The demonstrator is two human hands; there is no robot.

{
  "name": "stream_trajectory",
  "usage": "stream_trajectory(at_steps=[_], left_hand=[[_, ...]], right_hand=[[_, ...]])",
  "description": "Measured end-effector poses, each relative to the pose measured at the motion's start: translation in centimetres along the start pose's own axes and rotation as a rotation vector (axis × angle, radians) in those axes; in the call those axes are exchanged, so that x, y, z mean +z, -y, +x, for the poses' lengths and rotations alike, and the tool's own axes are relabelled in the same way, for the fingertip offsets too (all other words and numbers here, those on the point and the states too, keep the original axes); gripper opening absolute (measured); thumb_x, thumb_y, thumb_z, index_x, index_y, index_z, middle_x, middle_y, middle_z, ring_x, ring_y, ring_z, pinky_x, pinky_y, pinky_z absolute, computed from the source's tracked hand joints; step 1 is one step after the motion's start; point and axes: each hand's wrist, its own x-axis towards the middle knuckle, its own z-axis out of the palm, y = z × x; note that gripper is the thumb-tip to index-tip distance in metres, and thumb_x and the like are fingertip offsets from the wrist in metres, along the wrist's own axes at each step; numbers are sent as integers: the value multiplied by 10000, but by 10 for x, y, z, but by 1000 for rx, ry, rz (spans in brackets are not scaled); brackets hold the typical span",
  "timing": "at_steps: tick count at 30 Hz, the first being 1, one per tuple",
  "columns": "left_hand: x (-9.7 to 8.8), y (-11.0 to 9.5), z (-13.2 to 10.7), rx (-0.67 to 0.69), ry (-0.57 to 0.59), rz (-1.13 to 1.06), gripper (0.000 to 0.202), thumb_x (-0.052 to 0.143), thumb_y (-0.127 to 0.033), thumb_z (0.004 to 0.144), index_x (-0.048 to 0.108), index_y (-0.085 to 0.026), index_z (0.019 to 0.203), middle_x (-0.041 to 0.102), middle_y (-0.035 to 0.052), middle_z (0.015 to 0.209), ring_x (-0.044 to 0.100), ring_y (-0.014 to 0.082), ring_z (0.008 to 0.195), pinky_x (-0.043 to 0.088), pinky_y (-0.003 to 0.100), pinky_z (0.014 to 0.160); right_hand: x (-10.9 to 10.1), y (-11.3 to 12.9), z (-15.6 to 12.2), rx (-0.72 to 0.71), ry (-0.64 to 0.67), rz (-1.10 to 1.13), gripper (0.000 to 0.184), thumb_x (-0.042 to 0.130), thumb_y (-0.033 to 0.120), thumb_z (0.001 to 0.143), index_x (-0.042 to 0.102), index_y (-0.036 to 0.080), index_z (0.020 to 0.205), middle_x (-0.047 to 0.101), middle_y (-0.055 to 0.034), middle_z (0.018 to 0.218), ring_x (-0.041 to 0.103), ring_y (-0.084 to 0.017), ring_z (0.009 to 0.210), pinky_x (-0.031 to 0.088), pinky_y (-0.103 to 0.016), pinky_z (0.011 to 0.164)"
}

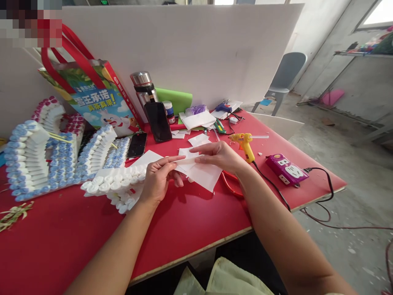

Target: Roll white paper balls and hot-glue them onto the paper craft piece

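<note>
Over the red table, a small piece of white paper [186, 157] stretches between my two hands. My left hand [160, 175] pinches its left end between thumb and forefinger. At the other end my right hand [221, 155] has it between thumb and fingers. Beneath them lie loose white sheets [204, 177], partly covered by the hands. Just left of my left hand sits a bundle of white rolled pieces [112, 182], partly hidden by that hand. Red-handled scissors or a similar tool [231, 187] show partly behind my right forearm.
A yellow glue gun [245, 145] and a purple power strip [287, 170] with cords lie to the right. Blue-and-white rolled structures [37, 164] stand left. Behind are a phone [158, 122], a steel flask [144, 88], a shopping bag [101, 98] and a white board [199, 49].
</note>
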Motion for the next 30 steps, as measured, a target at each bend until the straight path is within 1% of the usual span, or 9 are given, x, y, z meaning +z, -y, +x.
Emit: stream_trajectory(at_steps=[3,9,13,16,21,23,26,28,30], left_hand=[[0,0,0,-4,16,-20,263,664,-191,779,801,-125,993,755,73,698,607,150,363,433,236,368],[-4,-2,4,-11,1,-115,245,656,-179,744,807,-123,928,738,69,634,604,144,369,443,225,396],[-6,-3,4,-38,65,-117,317,630,-265,781,790,-86,989,760,117,708,657,178,449,498,259,461],[-5,-2,4,-79,64,-66,337,668,-342,830,772,-88,1025,758,112,708,660,172,468,508,257,480],[-3,-2,4,-118,58,-14,298,766,-277,779,757,-109,1025,760,82,714,684,170,508,541,257,531],[-3,-2,3,-92,60,10,301,765,-272,785,748,-108,1037,755,75,702,696,176,534,554,264,560],[-3,-3,2,-28,95,105,328,740,-298,821,728,-94,1079,719,55,611,698,184,540,552,266,570],[-2,-3,0,1,142,175,365,712,-323,854,710,-87,1132,702,47,577,699,191,540,551,271,570],[-1,-3,-1,13,188,229,400,678,-345,885,689,-86,1189,708,52,583,707,198,555,555,279,578]], right_hand=[[0,-6,2,-27,-40,9,356,800,338,753,801,188,1076,761,-55,843,649,-161,702,518,-283,641],[-5,-4,0,-142,-14,37,170,730,242,766,830,185,892,760,-59,883,639,-159,752,495,-269,655],[-6,-3,0,-160,6,23,176,694,192,759,828,193,873,754,-51,885,631,-158,770,483,-264,653],[-6,-2,0,-169,4,11,189,672,162,753,827,199,855,747,-41,889,624,-153,778,480,-261,661],[-9,-1,-1,-194,33,-29,174,676,144,742,828,195,811,733,-50,929,635,-177,895,496,-274,757],[-13,0,-3,-174,61,-21,159,686,160,751,825,193,819,739,-59,1011,647,-193,953,501,-284,802],[-17,4,-5,-125,57,42,194,693,248,808,811,195,953,744,-72,1107,680,-217,1000,503,-324,888],[-15,7,-6,-80,18,44,270,715,342,830,790,192,1042,753,-82,1079,697,-224,983,505,-344,902],[-10,8,-7,-21,14,-31,355,763,415,798,785,183,1066,762,-84,1037,693,-223,961,509,-331,867]])
